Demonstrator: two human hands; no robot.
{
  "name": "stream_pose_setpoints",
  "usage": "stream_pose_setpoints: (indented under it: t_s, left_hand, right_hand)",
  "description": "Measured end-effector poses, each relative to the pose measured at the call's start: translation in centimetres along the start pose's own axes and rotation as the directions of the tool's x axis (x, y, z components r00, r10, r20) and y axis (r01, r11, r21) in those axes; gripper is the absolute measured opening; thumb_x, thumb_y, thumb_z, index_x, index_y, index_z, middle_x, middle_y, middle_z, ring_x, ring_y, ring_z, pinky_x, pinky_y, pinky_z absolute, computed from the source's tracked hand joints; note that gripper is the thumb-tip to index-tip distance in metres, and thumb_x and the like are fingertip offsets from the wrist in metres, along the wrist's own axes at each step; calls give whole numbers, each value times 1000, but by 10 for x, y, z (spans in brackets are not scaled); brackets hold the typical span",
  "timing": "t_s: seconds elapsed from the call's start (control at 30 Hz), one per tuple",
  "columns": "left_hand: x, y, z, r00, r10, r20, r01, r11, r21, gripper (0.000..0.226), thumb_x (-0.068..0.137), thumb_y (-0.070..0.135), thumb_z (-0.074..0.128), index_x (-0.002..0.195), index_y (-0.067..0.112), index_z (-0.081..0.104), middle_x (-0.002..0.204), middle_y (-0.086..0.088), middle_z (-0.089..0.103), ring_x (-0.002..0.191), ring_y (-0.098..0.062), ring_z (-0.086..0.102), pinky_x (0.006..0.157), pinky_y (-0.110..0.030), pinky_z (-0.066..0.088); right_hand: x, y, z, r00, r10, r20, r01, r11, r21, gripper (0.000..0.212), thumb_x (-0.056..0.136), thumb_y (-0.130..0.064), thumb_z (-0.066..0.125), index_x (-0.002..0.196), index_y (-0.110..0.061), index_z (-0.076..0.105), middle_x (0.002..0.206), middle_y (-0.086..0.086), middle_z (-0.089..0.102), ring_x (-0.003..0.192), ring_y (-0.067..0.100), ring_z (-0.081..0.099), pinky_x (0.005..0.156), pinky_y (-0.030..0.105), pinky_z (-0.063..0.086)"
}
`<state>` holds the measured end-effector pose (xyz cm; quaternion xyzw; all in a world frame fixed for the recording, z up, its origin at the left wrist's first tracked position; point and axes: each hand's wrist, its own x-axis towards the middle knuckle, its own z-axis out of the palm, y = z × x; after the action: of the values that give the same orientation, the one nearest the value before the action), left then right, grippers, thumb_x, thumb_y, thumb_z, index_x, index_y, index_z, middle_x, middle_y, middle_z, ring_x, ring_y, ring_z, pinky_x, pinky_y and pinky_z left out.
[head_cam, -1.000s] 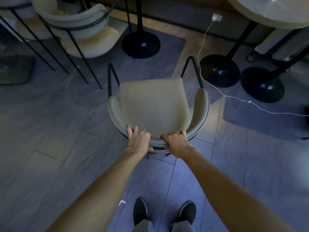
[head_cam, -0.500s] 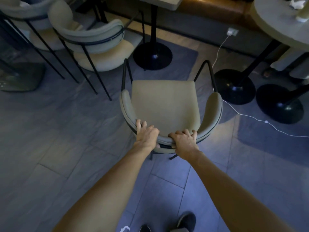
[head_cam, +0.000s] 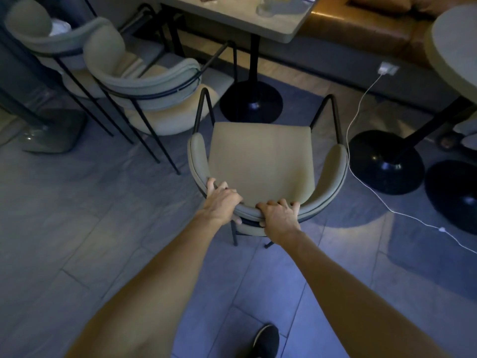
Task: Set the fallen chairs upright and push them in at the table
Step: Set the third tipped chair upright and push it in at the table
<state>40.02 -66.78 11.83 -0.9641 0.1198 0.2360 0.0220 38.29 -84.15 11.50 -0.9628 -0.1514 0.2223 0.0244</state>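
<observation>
Spreading across the lower view is a grey tiled floor (head_cam: 77, 241), dim and bluish, with a darker rug (head_cam: 304, 104) under the furniture. A square tabletop (head_cam: 232, 19) on a single black post with a round base (head_cam: 251, 102) stands at the top, some small items on it too blurred to name. Behind it runs a tan leather bench (head_cam: 361, 24). At the right edge is a round tabletop (head_cam: 456, 47) with black disc bases below it. A white cable (head_cam: 361, 161) trails from a wall socket (head_cam: 387, 69) across the floor. Two other chairs (head_cam: 144, 81) stand at the left, upright.

The chair (head_cam: 260, 158), beige with a curved back and black metal legs, stands upright, its front facing the square tabletop's base and not yet under the top. The left hand (head_cam: 223, 200) and right hand (head_cam: 280, 215) sit side by side on the back rail; each grip is wrapped over the rail, fingers curled to the seat side.

Compared with a second ago, the chair is nearer the black base, the square tabletop has come into sight, and only one black shoe (head_cam: 265, 341) shows instead of two.
</observation>
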Motion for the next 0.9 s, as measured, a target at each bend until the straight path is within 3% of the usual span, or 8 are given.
stream_pose_setpoints:
  t_s: [0.23, 0.47, 0.9]
  left_hand:
    - [50, -29, -28, 999, 33, -12, -33, 999, -3, 58, 68, 71, 70, 116, 40, 66, 110, 10, 63, 118, -20, 43, 108, -55, 15]
    - [90, -64, -48, 995, 83, -47, -85, 996, -26, 46, 68, 70, 72, 96, 34, 68, 91, 12, 60, 109, -19, 44, 107, -54, 15]
    - [153, -109, -84, 984, 172, -50, -171, 985, 29, 41, 68, 62, 76, 98, 34, 70, 97, 9, 64, 110, -19, 45, 110, -53, 14]
  right_hand:
    - [56, 4, -24, 1000, -1, -17, 1, 1000, 16, 28, 95, -19, 54, 122, -27, 54, 117, 0, 62, 114, 28, 50, 97, 54, 28]
    - [102, -4, -43, 998, 33, -47, -33, 999, 14, 25, 95, -18, 55, 118, -27, 55, 112, -1, 63, 110, 26, 51, 91, 50, 29]
    - [164, -19, -75, 988, 153, -35, -151, 987, 62, 23, 95, -20, 56, 117, -27, 54, 108, -1, 65, 111, 27, 51, 91, 49, 29]
